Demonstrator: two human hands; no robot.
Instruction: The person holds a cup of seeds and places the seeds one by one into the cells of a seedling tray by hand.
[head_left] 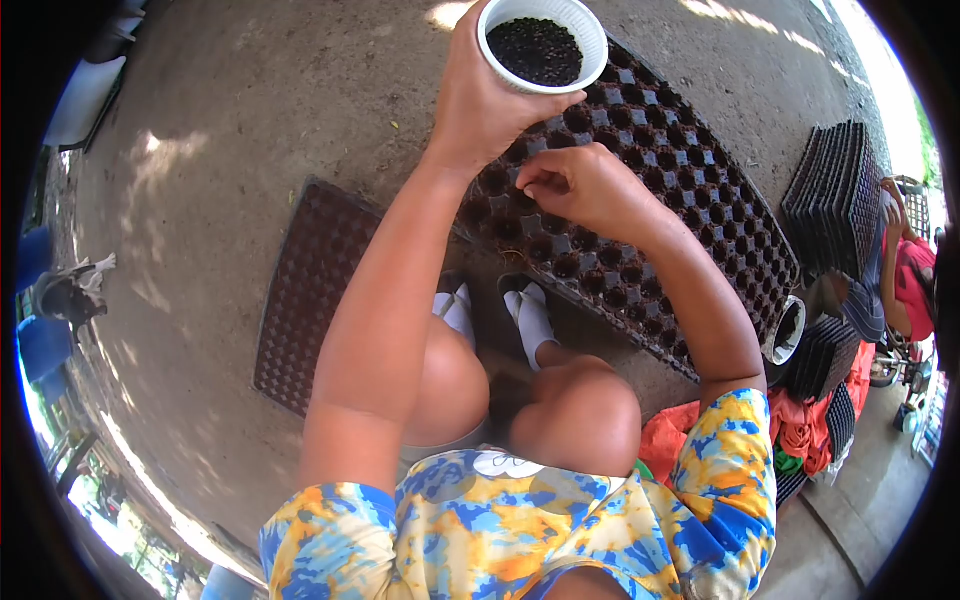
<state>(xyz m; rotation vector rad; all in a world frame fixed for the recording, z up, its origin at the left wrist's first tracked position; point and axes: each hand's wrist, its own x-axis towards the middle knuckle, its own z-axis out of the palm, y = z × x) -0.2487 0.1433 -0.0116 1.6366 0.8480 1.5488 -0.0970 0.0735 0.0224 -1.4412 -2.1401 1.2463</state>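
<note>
My left hand (480,110) is wrapped round a white plastic cup (594,38), held up at the top of the view. Small dark grains, which look like seeds, fill the lower part of the cup (535,52). Below and to the right, my right hand (590,188) hovers over a large black seedling tray (690,180), thumb and fingertips pinched together. Whatever they may hold is too small to make out. Many of the tray's cells carry dark brown soil with round hollows.
Another seedling tray (318,290) lies on the ground at left. Stacked black trays (830,200) stand at right, near a white container (788,330) and orange-red cloth (670,440). A person in a red top (912,280) sits at the far right. Blue objects (42,345) line the left edge.
</note>
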